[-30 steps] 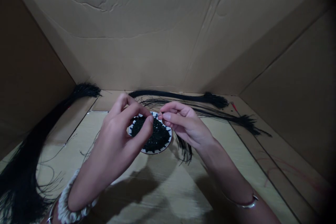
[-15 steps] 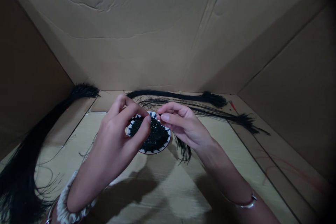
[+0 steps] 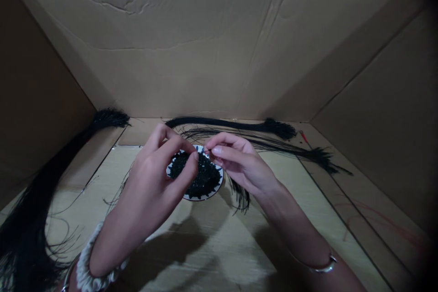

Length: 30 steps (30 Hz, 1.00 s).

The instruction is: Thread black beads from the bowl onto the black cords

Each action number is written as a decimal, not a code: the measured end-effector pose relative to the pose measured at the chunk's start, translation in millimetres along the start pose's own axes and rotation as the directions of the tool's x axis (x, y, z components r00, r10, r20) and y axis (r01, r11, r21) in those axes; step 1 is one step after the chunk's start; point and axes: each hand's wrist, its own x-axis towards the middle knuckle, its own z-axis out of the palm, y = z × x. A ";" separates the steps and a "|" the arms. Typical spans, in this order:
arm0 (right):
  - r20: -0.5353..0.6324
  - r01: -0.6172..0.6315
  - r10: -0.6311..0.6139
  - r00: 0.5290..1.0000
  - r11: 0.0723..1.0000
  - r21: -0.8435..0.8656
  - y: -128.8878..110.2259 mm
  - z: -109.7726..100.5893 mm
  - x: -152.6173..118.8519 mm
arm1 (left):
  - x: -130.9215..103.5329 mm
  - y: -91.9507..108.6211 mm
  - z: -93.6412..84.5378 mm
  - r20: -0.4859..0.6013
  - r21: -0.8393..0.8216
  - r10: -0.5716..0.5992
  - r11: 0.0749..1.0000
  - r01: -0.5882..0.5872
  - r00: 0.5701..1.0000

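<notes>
My left hand (image 3: 157,171) and my right hand (image 3: 241,162) are held close together above a small plate (image 3: 221,187), fingertips facing and slightly apart. Each pinches thumb against fingers. A tiny dark, thread-like bit shows at the right fingertips, too fine to name surely; what the left pinch holds is hidden. The white, blue-marked plate carries a heap of small shiny black pieces (image 3: 201,178), which look like beads. Below my right hand hangs or lies a tuft of black strands (image 3: 241,196).
A thick bundle of black strands (image 3: 51,178) runs down the left side. Two more, a tight bundle (image 3: 222,123) and a looser bundle (image 3: 290,148), lie along the back. Cardboard walls (image 3: 171,54) enclose the work surface (image 3: 219,246). A small red item (image 3: 303,137) lies back right.
Both hands stay almost in place, still pinching over the plate. The fingertips shift only very slightly; the dark bit between them shows less clearly now.
</notes>
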 end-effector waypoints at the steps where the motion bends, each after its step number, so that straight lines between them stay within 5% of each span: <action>1: -0.004 0.003 -0.003 1.000 1.000 -0.005 -0.1 0.8 0.0 | 0.1 -0.2 0.0 -0.001 -0.002 0.001 1.000 -0.001 1.000; 30: -0.001 0.017 -0.017 1.000 1.000 0.008 -0.8 1.6 -0.1 | 0.7 1.1 1.0 -0.005 0.023 -0.001 1.000 0.001 1.000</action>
